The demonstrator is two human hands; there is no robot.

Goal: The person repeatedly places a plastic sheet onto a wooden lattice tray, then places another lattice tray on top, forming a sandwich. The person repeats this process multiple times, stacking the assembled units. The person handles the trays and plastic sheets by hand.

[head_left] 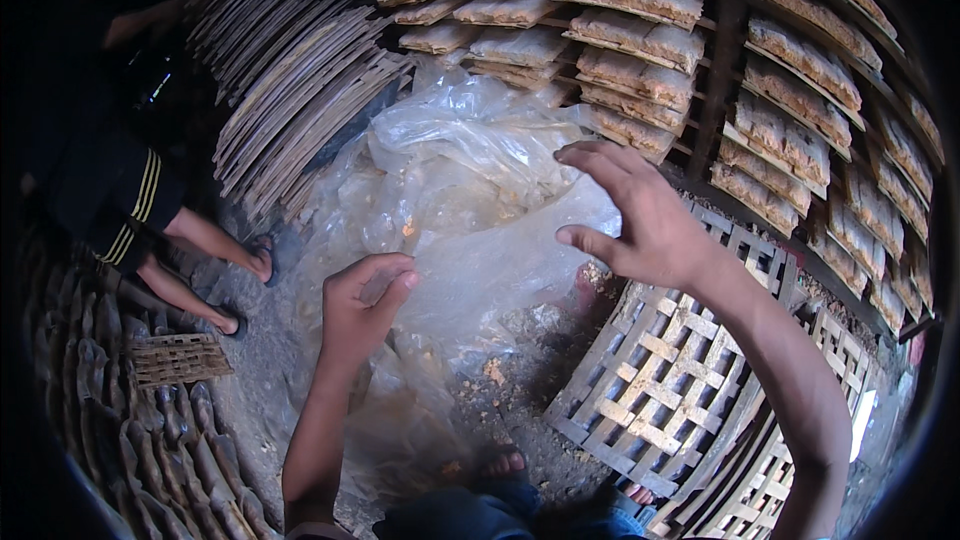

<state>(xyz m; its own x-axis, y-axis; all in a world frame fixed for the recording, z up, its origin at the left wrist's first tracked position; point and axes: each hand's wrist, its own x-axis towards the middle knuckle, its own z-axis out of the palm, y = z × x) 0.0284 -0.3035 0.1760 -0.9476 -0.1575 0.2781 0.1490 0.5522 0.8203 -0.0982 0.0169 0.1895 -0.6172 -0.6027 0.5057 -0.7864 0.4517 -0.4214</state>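
A large heap of crumpled clear plastic sheet lies on the ground in front of me, with small tan crumbs on it. My left hand is at its near left side, fingers curled and thumb tip close to the index finger in a pinch. The plastic's edge seems to be at those fingertips, though the grip itself is hard to make out. Over the right side of the heap, my right hand is open, thumb and fingers spread apart with nothing between them.
Woven slatted trays lean at my right. Racks with pale block-laden boards rise behind the plastic. A stack of thin slatted panels stands at back left. Another person's legs are at left, above rippled dark sheets and a small woven panel.
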